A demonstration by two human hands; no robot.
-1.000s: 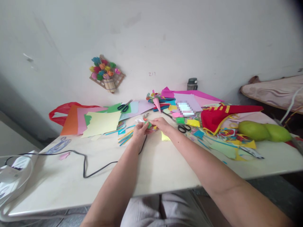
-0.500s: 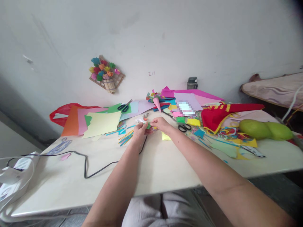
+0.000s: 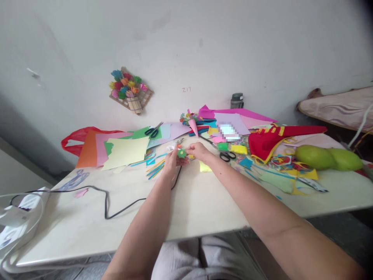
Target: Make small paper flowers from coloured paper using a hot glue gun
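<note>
Between my hands, above the middle of the table, is a green paper flower [image 3: 182,153] with a small yellow centre. My left hand [image 3: 172,161] is closed on its left side, thumb up along it. My right hand [image 3: 198,152] has its fingertips pinched together at the flower's right edge; whether anything small sits in that pinch I cannot make out. Just beyond the hands lie a white crumpled piece [image 3: 170,147] and a metal-tipped tool with orange [image 3: 180,143]. Blue and yellow paper strips [image 3: 155,168] lie left of my left hand.
Black-handled scissors [image 3: 227,156] and a yellow packet [image 3: 205,167] lie to the right. A pink paper cone with flowers [image 3: 192,127] is behind. Coloured sheets [image 3: 128,151] cover the back left. A black cable [image 3: 106,204] crosses the table; green fruits [image 3: 328,157] sit far right.
The green flower has turned to face up, so its yellow centre now shows. My right fingers have shifted slightly at its edge; my left hand stays nearly in place.
</note>
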